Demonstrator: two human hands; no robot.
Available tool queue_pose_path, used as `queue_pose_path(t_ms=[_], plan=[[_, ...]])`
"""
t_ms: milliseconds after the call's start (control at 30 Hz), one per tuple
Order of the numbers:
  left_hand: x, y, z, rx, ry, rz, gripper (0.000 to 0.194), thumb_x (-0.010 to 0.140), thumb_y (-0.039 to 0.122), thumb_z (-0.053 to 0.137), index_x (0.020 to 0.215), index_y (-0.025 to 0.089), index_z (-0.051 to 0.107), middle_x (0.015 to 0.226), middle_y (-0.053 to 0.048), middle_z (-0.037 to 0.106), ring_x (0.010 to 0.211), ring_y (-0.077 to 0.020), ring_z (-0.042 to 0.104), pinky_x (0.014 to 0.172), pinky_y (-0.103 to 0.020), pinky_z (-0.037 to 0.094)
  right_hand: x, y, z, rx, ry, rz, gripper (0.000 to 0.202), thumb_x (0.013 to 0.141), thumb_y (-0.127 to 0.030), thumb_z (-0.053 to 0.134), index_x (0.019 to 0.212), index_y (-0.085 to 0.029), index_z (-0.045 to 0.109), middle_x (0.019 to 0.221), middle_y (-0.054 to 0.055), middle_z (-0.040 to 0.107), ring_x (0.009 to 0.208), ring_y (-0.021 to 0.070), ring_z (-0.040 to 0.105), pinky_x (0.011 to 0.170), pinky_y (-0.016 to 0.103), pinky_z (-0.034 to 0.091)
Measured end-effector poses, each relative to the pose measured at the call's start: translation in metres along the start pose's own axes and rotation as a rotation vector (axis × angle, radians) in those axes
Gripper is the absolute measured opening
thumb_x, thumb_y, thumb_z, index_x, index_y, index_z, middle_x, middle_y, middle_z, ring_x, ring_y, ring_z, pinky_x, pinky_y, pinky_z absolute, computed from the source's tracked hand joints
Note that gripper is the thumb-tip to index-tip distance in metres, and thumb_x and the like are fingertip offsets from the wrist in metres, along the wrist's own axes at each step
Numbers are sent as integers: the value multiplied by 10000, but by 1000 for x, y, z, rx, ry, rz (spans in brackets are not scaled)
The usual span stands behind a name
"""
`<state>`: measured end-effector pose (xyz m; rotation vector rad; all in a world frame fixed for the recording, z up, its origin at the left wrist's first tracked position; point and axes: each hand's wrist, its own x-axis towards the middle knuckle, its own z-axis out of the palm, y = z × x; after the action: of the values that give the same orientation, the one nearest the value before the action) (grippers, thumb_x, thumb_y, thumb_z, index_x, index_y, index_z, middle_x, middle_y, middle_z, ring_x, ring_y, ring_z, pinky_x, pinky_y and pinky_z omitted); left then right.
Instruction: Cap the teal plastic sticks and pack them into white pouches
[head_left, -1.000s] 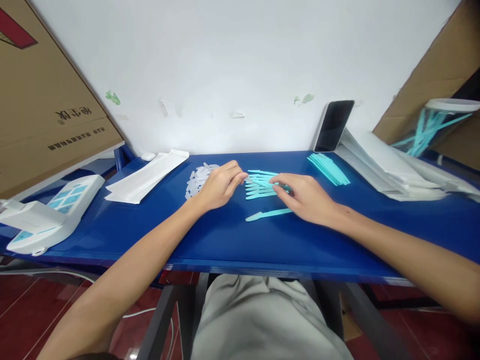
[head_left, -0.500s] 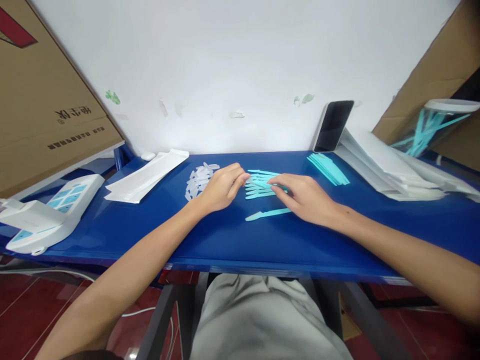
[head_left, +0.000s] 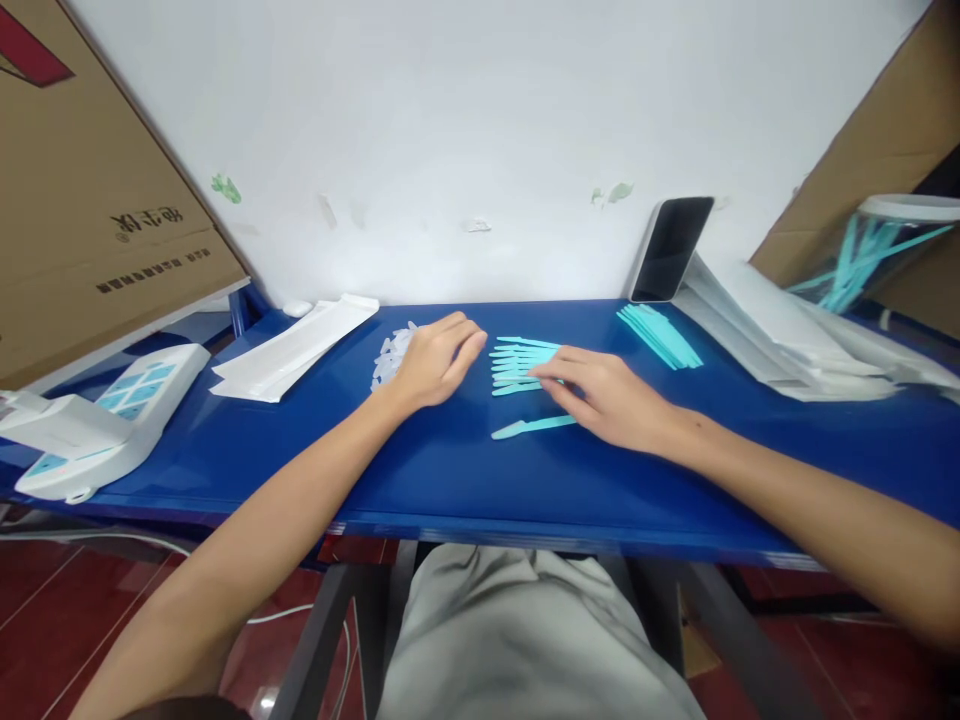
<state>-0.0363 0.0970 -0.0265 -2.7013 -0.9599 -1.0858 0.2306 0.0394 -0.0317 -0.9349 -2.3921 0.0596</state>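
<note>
My right hand (head_left: 589, 392) is closed in a pinch on a turquoise eyebrow razor at the row's near side; its fingers cover much of that razor. Several more turquoise eyebrow razors (head_left: 517, 355) lie side by side under and beyond the fingertips, wider heads to the left. One single razor (head_left: 529, 428) rests apart, nearer the table's front, its right end close below the right hand. My left hand (head_left: 442, 362) has curled fingers and hovers beside a pile of small translucent caps (head_left: 388, 358), partly hiding it. Whether it holds a cap is hidden.
Turquoise sticks (head_left: 660, 338) are stacked at the right, before a leaning phone (head_left: 670, 250). White bags (head_left: 802, 340) lie farther right, near a clear tub of sticks (head_left: 862, 255). At left are white packets (head_left: 292, 350), a power strip (head_left: 120, 420) and a cardboard box (head_left: 112, 220).
My left hand has drawn slightly left, away from the razors, and now covers more of the cap pile. The right fingertips have come down a little toward the row's near side.
</note>
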Motion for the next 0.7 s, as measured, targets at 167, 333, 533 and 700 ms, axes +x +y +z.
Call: queue_pose_path(t_ms=[167, 333, 533, 700], plan=[[-3, -34, -10, 236, -68, -195, 391, 1069, 353, 386, 929, 175, 705, 889, -95, 645, 860, -249, 588, 816, -388, 460, -3, 1, 3, -18, -141, -33, 326, 1051, -278, 485, 1202, -213, 766, 1028, 108, 743, 944, 256, 696, 794, 365, 533], [-6, -57, -18, 417, -223, -312, 437, 1049, 385, 401, 1057, 146, 766, 969, -161, 670, 1024, -347, 576, 949, -497, 474, -4, -2, 2, 15, -204, -56, 320, 1041, -278, 502, 1223, -215, 758, 1080, 110, 746, 976, 260, 707, 797, 372, 551], [-12, -63, -18, 448, -328, -360, 495, 1047, 441, 409, 1285, 152, 732, 1187, -194, 659, 1177, -378, 554, 1045, -548, 451, -4, -2, 3, 80, -222, -62, 280, 1031, -300, 538, 1163, -227, 774, 1089, 104, 754, 990, 257, 711, 847, 392, 564], [-11, -54, -14, 416, -454, -407, 513, 1056, 431, 364, 1396, 198, 670, 1411, -176, 590, 1299, -385, 518, 1068, -569, 453, -4, -3, 2, 120, -241, -99, 226, 1004, -301, 581, 1090, -232, 779, 1080, 99, 749, 993, 259, 702, 858, 395, 564]])
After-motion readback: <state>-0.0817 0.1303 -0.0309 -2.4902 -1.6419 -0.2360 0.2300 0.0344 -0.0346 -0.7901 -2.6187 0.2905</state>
